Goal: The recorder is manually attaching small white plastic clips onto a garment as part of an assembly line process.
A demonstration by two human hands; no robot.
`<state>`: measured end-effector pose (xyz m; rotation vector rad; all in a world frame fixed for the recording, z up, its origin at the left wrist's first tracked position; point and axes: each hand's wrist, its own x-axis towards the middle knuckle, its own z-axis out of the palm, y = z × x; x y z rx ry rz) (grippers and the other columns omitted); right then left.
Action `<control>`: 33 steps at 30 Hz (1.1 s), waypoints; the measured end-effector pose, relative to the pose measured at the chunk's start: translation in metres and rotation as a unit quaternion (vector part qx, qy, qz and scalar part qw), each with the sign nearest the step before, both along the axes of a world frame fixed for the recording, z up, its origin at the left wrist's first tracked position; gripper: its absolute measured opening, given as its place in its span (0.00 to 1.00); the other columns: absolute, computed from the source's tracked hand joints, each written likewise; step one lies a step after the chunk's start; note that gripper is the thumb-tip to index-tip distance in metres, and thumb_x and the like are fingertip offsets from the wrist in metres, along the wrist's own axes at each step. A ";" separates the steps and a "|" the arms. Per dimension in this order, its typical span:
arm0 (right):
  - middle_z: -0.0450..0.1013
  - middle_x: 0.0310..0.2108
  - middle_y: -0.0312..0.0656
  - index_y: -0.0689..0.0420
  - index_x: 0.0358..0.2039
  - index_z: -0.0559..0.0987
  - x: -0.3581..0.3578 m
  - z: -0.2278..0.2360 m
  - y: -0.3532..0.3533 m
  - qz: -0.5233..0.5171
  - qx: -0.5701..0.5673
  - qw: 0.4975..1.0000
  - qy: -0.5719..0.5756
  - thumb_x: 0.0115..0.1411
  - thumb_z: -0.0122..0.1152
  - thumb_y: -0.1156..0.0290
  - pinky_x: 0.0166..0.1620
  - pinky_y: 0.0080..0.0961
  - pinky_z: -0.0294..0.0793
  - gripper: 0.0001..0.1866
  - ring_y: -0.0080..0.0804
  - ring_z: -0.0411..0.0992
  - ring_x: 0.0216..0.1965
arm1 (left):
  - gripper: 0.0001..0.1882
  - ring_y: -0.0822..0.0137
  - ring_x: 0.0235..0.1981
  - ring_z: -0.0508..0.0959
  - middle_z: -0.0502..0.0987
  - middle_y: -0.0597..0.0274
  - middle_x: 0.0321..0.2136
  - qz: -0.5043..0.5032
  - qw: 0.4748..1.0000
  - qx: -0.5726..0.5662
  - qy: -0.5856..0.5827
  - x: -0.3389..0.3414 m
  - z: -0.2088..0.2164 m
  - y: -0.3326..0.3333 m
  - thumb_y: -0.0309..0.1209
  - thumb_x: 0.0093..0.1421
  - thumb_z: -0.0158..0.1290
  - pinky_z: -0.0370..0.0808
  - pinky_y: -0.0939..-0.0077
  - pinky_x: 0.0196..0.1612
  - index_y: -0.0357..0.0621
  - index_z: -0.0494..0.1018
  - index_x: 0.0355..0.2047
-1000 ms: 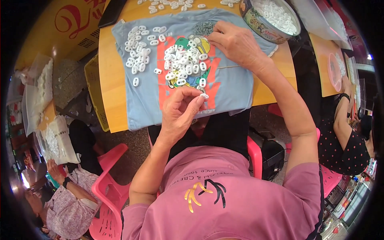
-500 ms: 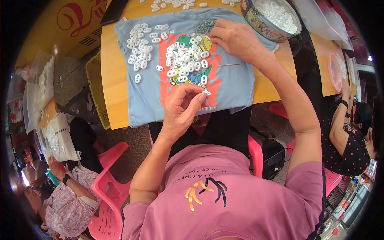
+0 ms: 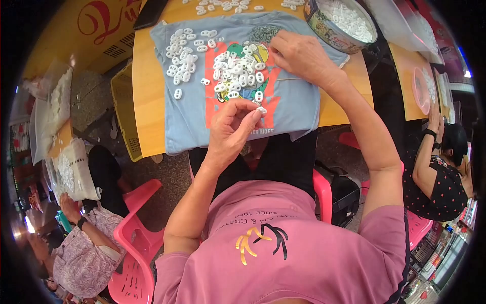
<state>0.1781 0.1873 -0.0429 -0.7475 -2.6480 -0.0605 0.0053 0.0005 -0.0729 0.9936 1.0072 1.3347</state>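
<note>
My left hand [image 3: 230, 130] pinches a small white oval plastic piece with two holes [image 3: 261, 110] between thumb and forefinger, just above the near part of a folded blue printed shirt [image 3: 187, 129]. Past it lies a heap of like white pieces [image 3: 235, 71], and a second group [image 3: 183, 57] spreads to the left. My right hand [image 3: 306, 58] rests at the far side of the shirt, fingers curled together beside a small pile of dark grey-green bits [image 3: 264, 34]. Whatever its fingertips may hold is too small to make out.
A round printed tin [image 3: 340, 25] full of white pieces stands at the far right of the yellow table [image 3: 149, 121]. A thin stick [image 3: 288, 78] lies on the shirt. A dark phone-like slab [image 3: 151, 12] is far left. Other people sit both sides, near pink chairs [image 3: 134, 243].
The whole view has shifted slightly. My right hand's fingers have drawn a little nearer from the dark pile's edge. My left hand keeps pinching the white piece.
</note>
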 end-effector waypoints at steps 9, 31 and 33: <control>0.73 0.29 0.32 0.63 0.43 0.78 0.011 0.023 -0.042 -0.101 -0.437 0.851 0.275 0.65 0.55 0.72 0.36 0.17 0.71 0.10 0.16 0.69 0.31 | 0.08 0.76 0.30 0.78 0.78 0.64 0.31 0.047 0.994 -0.083 -0.051 -0.004 0.014 0.007 0.31 0.64 0.54 0.73 0.83 0.33 0.39 0.71 0.38; 0.73 0.30 0.31 0.59 0.39 0.77 -0.025 0.014 -0.138 0.010 -0.658 0.573 0.489 0.65 0.59 0.66 0.34 0.15 0.70 0.10 0.15 0.67 0.27 | 0.08 0.75 0.29 0.78 0.78 0.59 0.30 0.063 0.996 0.015 -0.054 -0.003 0.045 -0.012 0.27 0.63 0.54 0.75 0.82 0.34 0.33 0.71 0.38; 0.73 0.30 0.31 0.59 0.39 0.77 -0.025 0.014 -0.139 0.008 -0.657 0.575 0.487 0.65 0.58 0.66 0.33 0.15 0.70 0.10 0.15 0.67 0.27 | 0.08 0.75 0.29 0.78 0.78 0.59 0.30 0.063 0.996 0.016 -0.057 -0.003 0.046 -0.013 0.27 0.63 0.54 0.75 0.82 0.34 0.33 0.71 0.38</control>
